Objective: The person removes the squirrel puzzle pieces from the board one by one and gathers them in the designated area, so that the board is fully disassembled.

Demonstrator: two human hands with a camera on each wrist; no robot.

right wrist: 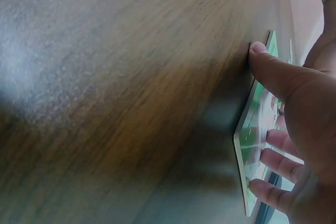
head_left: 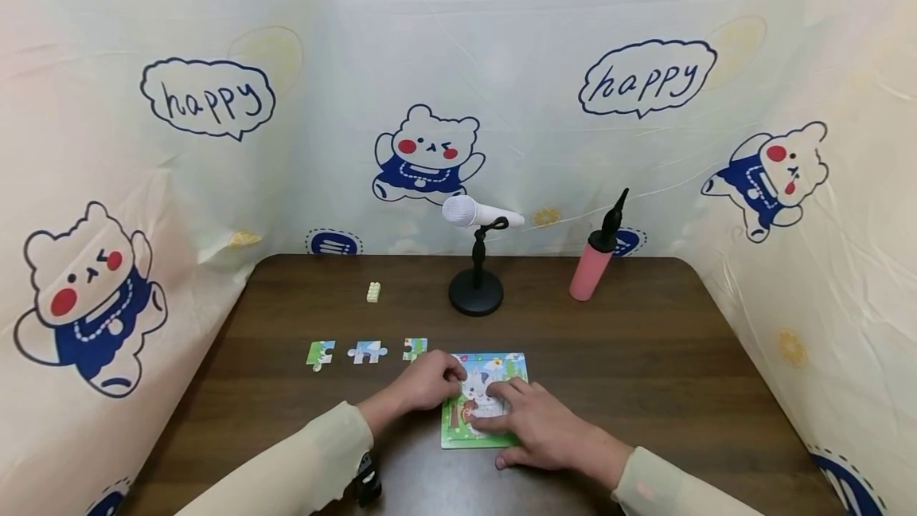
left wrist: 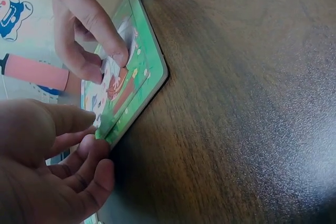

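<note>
A square jigsaw puzzle [head_left: 478, 443] with a green border and a white cartoon animal lies flat on the table in front of me. At its left edge my left hand [head_left: 424, 381] pinches a green puzzle piece [left wrist: 106, 123] between thumb and fingers, much of it covered by the fingertips. My right hand [head_left: 542, 424] rests on the puzzle with spread fingers, fingertips on the picture and thumb at the near edge. Three loose puzzle pieces lie left of the puzzle: a green one [head_left: 319, 353], a blue and white one [head_left: 368, 351], and a green and blue one [head_left: 415, 348].
Behind the puzzle stands a white microphone [head_left: 494, 216] on a black stand [head_left: 476, 297]. A pink hand pump [head_left: 591, 271] with a black nozzle stands at the back right. A small pale toy brick [head_left: 373, 291] lies at the back left. Printed cloth hangs around the table [head_left: 645, 357].
</note>
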